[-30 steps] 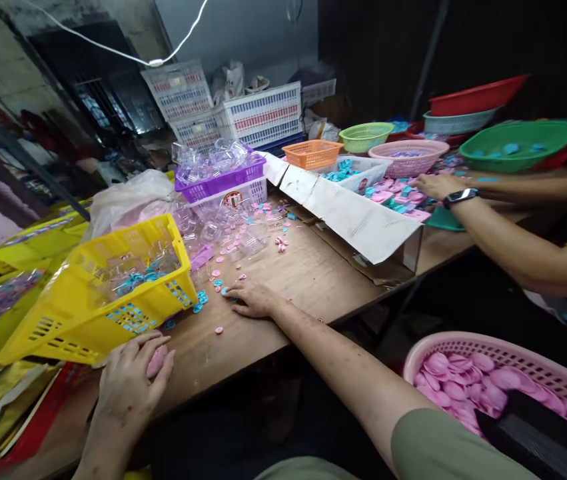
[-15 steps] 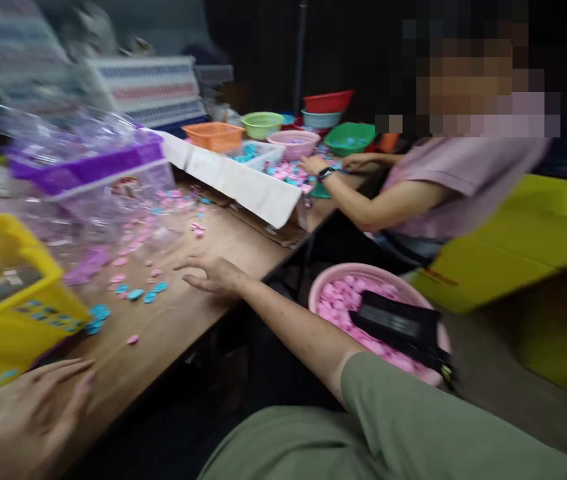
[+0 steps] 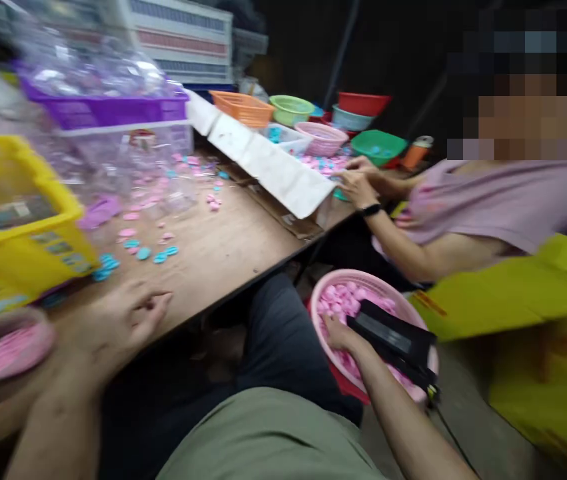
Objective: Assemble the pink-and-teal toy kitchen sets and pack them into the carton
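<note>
Over the near edge of the table (image 3: 238,237), I see the left hand (image 3: 126,313), fingers curled; blur hides any grip. Inside the left rim of the pink basket (image 3: 350,275), the right hand (image 3: 338,332) touches pink pieces (image 3: 338,297), but whether its fingers are closed I can't tell. Farther off, blue pieces (image 3: 106,267) lie by the yellow crate's (image 3: 28,257) corner.

The left hand (image 3: 122,316) curls loosely; the right hand (image 3: 339,333) reaches low.
</note>
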`<state>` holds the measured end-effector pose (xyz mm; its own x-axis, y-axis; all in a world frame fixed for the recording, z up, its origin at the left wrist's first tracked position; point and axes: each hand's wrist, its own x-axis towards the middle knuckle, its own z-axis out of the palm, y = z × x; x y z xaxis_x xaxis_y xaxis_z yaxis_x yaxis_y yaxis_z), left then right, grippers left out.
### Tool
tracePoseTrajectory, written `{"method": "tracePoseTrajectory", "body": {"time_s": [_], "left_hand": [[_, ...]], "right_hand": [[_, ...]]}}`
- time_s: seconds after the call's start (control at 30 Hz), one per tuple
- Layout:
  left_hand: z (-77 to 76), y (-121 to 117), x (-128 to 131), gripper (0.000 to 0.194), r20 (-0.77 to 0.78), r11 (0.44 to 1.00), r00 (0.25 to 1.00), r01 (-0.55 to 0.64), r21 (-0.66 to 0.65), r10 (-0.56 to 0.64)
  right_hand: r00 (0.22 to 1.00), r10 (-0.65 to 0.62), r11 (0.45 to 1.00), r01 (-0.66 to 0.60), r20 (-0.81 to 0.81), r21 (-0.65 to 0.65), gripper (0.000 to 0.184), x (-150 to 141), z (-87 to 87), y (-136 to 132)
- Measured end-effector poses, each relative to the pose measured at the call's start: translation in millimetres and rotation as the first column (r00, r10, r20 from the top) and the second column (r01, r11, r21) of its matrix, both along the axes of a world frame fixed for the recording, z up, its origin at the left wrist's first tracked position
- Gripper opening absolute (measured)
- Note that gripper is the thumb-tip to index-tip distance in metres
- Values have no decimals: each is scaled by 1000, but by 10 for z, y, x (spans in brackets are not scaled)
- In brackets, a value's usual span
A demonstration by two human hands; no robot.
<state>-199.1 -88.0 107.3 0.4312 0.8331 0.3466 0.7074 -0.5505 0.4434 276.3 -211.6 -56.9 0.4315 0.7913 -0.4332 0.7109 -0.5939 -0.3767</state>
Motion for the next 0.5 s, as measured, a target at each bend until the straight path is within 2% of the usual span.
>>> {"method": "tracePoseTrajectory", "body": {"time_s": [0.07, 0.17, 0.23, 0.33, 0.43, 0.5], "left_hand": [[26, -70, -21, 32, 31, 999, 1000, 3, -52, -1], [-50, -138, -184, 35, 61, 995, 996, -66, -69, 70], [-112, -188, -278, 33, 88, 993, 991, -95, -66, 100], [-159, -250, -328, 29, 124, 993, 986, -105, -52, 110], [-130, -277, -365, 29, 118, 993, 986, -115, -29, 118], [-63, -285, -450, 29, 101, 990, 985, -144, 2, 143]], "right_hand": [[996, 89, 994, -89, 6, -59, 67, -68, -167, 35], [976, 217, 974, -218, -13, -68, 63, 86, -210, 182], [963, 269, 962, -270, -26, -53, 54, 258, -148, 275], [959, 282, 959, -282, -11, -25, 44, 468, -15, 344], [959, 282, 959, -282, 3, 1, 37, 607, 130, 364], [960, 277, 958, -279, 42, 72, 34, 697, 262, 374]]}}
